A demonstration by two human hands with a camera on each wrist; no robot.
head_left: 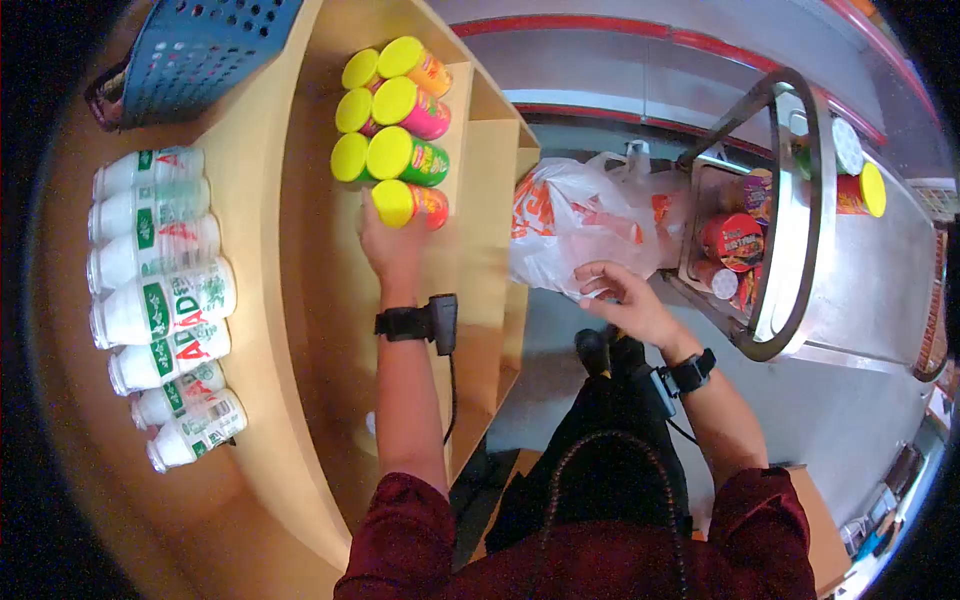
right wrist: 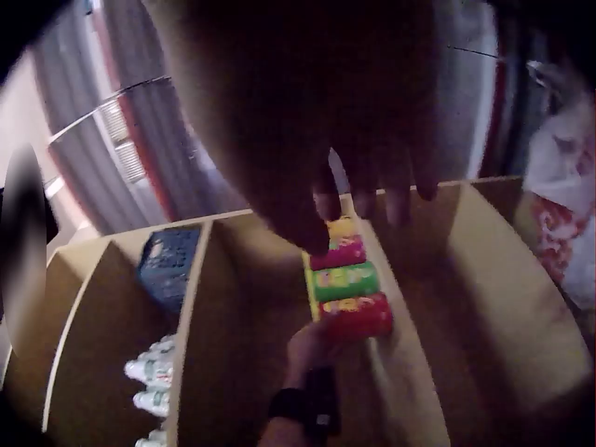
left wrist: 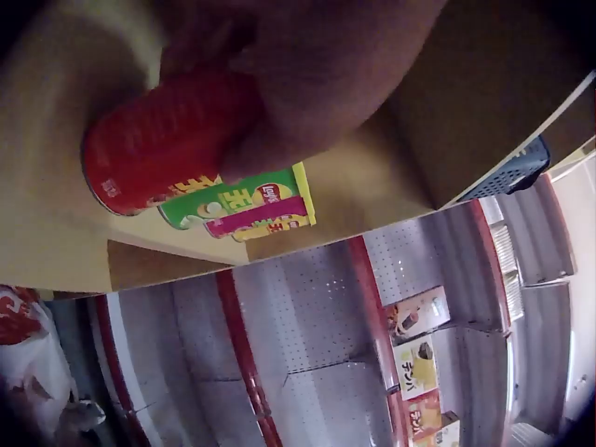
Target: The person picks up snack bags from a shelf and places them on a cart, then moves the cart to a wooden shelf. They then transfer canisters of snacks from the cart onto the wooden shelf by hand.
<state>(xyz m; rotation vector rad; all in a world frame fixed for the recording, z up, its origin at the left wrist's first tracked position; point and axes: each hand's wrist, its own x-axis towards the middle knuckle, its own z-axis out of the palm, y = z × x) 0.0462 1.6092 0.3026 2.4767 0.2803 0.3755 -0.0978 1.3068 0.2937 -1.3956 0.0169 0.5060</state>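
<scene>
My left hand (head_left: 392,243) grips a red can with a yellow lid (head_left: 396,204) at the near end of two rows of yellow-lidded cans. Beside it stands a green can (head_left: 428,163), with a pink can (head_left: 432,118) and an orange can (head_left: 432,74) beyond. From the left wrist, the red can (left wrist: 177,140) shows under the thumb and fingers of the hand (left wrist: 326,65). My right hand (head_left: 640,312) hangs in the air between shelf and cart, fingers loosely bent, holding nothing.
White bottles (head_left: 165,300) stand in the left compartment, below a blue basket (head_left: 215,55). A white plastic bag (head_left: 575,215) lies right of the shelf. A metal cart (head_left: 870,270) with more cans is at the right.
</scene>
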